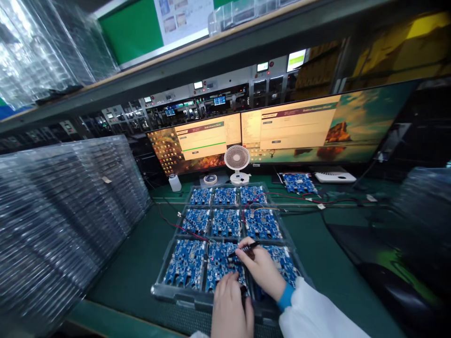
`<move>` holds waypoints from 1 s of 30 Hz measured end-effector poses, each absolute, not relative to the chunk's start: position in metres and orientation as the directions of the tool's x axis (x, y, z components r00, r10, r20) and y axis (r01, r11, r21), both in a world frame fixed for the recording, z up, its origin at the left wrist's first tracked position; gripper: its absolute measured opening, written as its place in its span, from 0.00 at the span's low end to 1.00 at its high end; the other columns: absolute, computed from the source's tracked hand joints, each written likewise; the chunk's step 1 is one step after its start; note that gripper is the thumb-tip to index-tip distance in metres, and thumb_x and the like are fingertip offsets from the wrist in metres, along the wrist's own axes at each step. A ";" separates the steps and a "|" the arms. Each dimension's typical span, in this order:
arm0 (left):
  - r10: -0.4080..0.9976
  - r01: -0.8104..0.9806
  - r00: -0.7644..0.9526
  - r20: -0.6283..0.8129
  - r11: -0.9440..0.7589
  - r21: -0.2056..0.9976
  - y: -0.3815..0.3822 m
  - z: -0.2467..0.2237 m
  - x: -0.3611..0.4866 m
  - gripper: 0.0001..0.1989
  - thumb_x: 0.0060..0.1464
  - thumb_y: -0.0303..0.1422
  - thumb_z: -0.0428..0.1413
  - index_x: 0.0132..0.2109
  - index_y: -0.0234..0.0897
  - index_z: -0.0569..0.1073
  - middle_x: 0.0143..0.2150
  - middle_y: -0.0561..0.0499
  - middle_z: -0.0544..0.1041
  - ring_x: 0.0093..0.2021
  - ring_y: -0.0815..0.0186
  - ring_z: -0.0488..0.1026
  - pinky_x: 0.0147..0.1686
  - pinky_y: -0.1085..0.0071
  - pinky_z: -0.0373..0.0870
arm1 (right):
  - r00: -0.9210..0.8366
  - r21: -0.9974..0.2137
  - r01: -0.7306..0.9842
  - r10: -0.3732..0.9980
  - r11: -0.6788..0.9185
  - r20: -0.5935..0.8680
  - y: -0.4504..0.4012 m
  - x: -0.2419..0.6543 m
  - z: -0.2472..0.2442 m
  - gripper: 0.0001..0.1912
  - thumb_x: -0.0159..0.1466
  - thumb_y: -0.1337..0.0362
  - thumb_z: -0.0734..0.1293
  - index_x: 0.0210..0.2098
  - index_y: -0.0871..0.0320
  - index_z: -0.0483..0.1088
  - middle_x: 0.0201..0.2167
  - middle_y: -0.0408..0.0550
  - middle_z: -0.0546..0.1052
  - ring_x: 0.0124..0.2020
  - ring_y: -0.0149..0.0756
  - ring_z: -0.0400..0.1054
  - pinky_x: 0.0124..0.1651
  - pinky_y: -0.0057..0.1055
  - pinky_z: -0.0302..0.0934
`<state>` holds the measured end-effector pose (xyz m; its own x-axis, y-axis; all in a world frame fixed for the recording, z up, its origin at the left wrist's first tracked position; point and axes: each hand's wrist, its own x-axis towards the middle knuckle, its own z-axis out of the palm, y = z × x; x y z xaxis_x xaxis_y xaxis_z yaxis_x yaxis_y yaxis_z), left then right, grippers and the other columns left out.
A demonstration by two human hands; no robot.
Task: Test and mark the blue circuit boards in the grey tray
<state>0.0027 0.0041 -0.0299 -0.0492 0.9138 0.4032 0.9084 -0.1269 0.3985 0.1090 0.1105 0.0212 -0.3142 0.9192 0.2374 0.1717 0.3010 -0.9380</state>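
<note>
A black marker pen (pixel 243 249) is pinched in my right hand (pixel 260 267), its tip low over the front-middle blue circuit board (pixel 220 263). At the near edge of that same board lies my left hand (pixel 230 300), fingers bent together. Between its thumb and forefinger shows a small black object (pixel 243 291), too little visible to name. The clear plastic tray (pixel 169 292) holds rows of blue circuit boards, each in its own compartment. Thin wires run to the front-middle board and to the middle-right board (pixel 262 223).
Stacked clear trays (pixel 70 220) rise on the left. Behind the tray stand a white fan (pixel 237 159), a tape roll (pixel 210 179), a white bottle (pixel 174 183) and two monitors (pixel 299 122). Another circuit board (pixel 299 183) lies at the back right. Red and black cables (pixel 338 202) cross the green mat.
</note>
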 end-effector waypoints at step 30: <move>0.936 0.902 -0.056 0.349 -0.103 0.419 0.002 -0.024 0.005 0.17 0.55 0.26 0.46 0.51 0.32 0.69 0.55 0.39 0.73 0.58 0.53 0.67 0.56 0.52 0.67 | -0.356 -0.922 0.216 0.905 0.323 0.234 0.111 0.111 0.018 0.14 0.62 0.52 0.61 0.29 0.55 0.66 0.25 0.43 0.71 0.28 0.36 0.65 0.33 0.32 0.58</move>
